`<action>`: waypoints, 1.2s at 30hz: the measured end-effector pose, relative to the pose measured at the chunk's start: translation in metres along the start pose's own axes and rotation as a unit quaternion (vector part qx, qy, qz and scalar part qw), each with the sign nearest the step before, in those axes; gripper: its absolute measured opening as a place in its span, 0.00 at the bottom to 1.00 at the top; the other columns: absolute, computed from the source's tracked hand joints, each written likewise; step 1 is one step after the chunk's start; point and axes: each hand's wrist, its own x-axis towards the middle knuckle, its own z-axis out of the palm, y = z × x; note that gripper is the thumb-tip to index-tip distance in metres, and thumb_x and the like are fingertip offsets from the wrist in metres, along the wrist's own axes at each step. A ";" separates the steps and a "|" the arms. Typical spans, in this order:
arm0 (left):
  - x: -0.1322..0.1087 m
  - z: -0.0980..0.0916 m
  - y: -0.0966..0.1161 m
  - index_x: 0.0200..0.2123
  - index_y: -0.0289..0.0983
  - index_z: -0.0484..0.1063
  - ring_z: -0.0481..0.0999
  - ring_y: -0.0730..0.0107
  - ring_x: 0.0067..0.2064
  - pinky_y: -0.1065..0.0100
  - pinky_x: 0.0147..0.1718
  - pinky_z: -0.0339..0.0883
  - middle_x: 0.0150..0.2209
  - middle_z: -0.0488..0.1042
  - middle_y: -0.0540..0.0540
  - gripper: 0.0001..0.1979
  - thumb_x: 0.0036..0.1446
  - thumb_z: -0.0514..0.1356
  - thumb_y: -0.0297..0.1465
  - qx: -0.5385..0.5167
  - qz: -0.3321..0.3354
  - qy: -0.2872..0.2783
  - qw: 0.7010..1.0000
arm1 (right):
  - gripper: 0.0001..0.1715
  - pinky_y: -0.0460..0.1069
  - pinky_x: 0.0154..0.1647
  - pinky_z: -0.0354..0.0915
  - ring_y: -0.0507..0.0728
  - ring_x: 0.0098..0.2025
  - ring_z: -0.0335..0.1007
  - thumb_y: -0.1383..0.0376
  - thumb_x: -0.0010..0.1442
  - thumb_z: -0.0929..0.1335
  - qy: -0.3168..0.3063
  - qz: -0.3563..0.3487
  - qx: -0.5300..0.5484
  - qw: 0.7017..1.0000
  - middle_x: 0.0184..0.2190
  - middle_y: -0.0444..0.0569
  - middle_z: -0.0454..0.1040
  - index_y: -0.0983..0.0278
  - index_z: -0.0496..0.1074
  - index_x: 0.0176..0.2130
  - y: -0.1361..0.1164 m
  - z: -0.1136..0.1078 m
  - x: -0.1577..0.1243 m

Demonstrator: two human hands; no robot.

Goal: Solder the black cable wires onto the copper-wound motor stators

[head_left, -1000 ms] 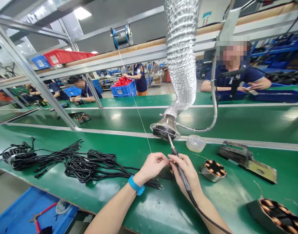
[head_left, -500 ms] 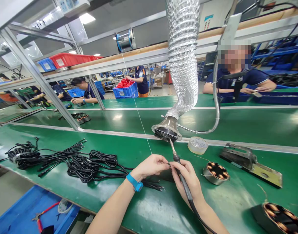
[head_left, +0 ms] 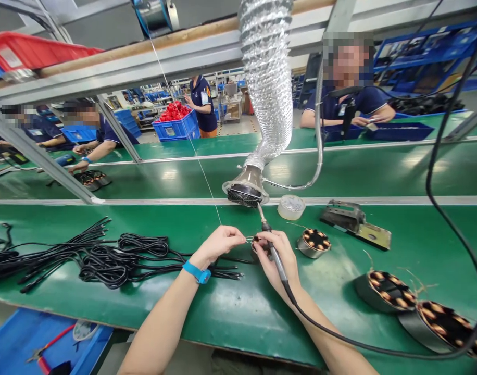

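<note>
Left hand [head_left: 222, 244] pinches thin wires [head_left: 249, 239] (likely fragile, best held near tips) at 9 o'clock from the stator [head_left: 255, 246]; right hand [head_left: 279, 256] grips the soldering iron [head_left: 277, 262].

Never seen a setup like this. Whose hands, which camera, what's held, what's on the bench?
No machine here: these are one person's bare hands, seen from a head-worn camera looking forward and down. The left hand, above a bright blue wristband, pinches thin pale wires. The right hand holds a dark, pen-shaped soldering iron with a metal tip; its fingers are also at a partly hidden round copper-coil part. On the glossy green bench lie black looped cables to the left, and a translucent tape roll and more metal-cased coil parts to the right.
</note>
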 end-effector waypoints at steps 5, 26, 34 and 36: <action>-0.003 -0.003 0.003 0.26 0.33 0.70 0.46 0.83 0.19 0.72 0.18 0.35 0.18 0.53 0.58 0.15 0.48 0.66 0.40 0.000 -0.007 -0.014 1.000 | 0.11 0.48 0.37 0.71 0.51 0.32 0.71 0.67 0.60 0.68 -0.010 0.057 0.028 0.998 0.38 0.46 0.66 0.59 0.69 0.45 0.001 0.000 0.004; -0.010 0.001 0.009 0.28 0.34 0.68 0.44 0.83 0.19 0.73 0.18 0.34 0.18 0.51 0.59 0.15 0.49 0.66 0.39 -0.024 -0.056 -0.055 0.997 | 0.13 0.48 0.24 0.62 0.50 0.21 0.64 0.75 0.59 0.62 0.113 -0.161 0.022 0.980 0.21 0.41 0.72 0.62 0.72 0.30 -0.017 -0.026 -0.017; -0.010 0.004 0.010 0.28 0.35 0.68 0.45 0.83 0.18 0.73 0.16 0.36 0.16 0.52 0.59 0.12 0.50 0.63 0.38 0.002 -0.054 -0.023 0.998 | 0.12 0.47 0.25 0.63 0.50 0.21 0.66 0.76 0.57 0.62 0.074 -0.169 0.003 0.983 0.22 0.43 0.74 0.63 0.72 0.30 -0.023 -0.022 -0.012; -0.011 0.004 0.011 0.27 0.35 0.67 0.46 0.83 0.17 0.73 0.16 0.37 0.16 0.53 0.59 0.12 0.50 0.63 0.37 0.005 -0.055 -0.016 0.998 | 0.12 0.48 0.25 0.63 0.50 0.21 0.66 0.76 0.57 0.62 0.074 -0.169 0.002 0.983 0.22 0.43 0.74 0.64 0.72 0.30 -0.022 -0.022 -0.012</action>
